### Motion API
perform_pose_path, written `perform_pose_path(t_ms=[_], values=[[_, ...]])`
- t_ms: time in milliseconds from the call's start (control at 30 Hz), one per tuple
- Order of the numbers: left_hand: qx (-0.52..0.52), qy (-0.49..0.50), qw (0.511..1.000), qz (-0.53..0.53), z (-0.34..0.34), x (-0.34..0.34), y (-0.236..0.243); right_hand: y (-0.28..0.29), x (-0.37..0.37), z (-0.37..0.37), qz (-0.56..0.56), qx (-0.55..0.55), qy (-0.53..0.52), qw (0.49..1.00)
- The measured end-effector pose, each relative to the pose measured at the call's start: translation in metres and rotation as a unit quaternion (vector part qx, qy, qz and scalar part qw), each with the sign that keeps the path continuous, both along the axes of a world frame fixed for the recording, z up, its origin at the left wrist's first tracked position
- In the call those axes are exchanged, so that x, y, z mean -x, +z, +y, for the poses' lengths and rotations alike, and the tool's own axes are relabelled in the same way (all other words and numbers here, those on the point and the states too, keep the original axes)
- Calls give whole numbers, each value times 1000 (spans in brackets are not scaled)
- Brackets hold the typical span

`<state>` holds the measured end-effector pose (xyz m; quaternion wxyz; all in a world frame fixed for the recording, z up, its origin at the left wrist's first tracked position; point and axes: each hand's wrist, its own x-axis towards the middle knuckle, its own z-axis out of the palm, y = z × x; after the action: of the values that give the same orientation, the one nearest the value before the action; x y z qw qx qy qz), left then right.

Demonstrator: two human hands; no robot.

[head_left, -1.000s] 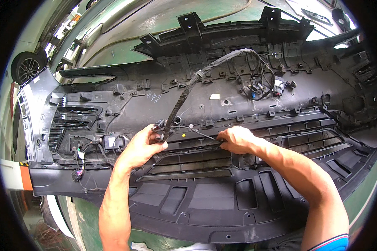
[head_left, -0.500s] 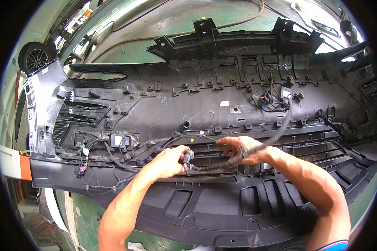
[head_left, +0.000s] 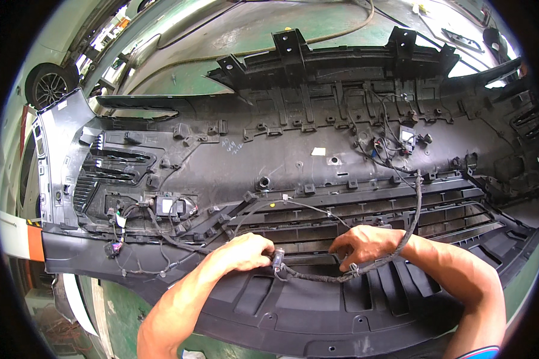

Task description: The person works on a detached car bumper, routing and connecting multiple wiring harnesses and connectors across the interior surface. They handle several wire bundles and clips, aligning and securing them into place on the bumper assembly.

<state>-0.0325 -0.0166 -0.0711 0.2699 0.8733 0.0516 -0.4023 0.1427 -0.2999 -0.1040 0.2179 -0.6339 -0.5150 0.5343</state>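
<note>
A large black car bumper cover [head_left: 221, 161] lies inner side up, with a slatted grille [head_left: 371, 206] along its near part. My left hand [head_left: 245, 251] is closed at the grille's near edge, its fingertips at a small dark connector [head_left: 278, 258]. From that connector a taped wiring harness [head_left: 317, 276] loops right below my right hand [head_left: 365, 242], then up past the wrist. My right hand reaches over the grille with thumb and forefinger apart. A thin cable [head_left: 308, 206] arcs across the grille between my hands; its right end is hidden at the right hand.
A module with wiring [head_left: 170, 206] sits at the bumper's left, loose wires [head_left: 139, 263] below it. More wiring hangs around a white-labelled module [head_left: 407, 137] at the right. Brackets [head_left: 290, 45] rise along the far edge. A car wheel [head_left: 51, 87] stands far left.
The connector and harness have sunk nearer the bumper's near edge, and the harness loop now hangs lower. Both hands have moved down slightly; the right hand has also shifted a little right.
</note>
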Motion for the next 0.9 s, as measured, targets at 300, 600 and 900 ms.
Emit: perform_pose_path(t_ms=[300,600,900], values=[[0,-5,1000,3,2,3,-11,-22,-23,0,-164,-15,-126,978],[-28,-2,1000,9,-6,-1,-8,-38,-33,-3,-216,-34,-199,955],[-34,2,999,3,-7,1,-7,-34,-31,-8,-200,-54,-178,962]])
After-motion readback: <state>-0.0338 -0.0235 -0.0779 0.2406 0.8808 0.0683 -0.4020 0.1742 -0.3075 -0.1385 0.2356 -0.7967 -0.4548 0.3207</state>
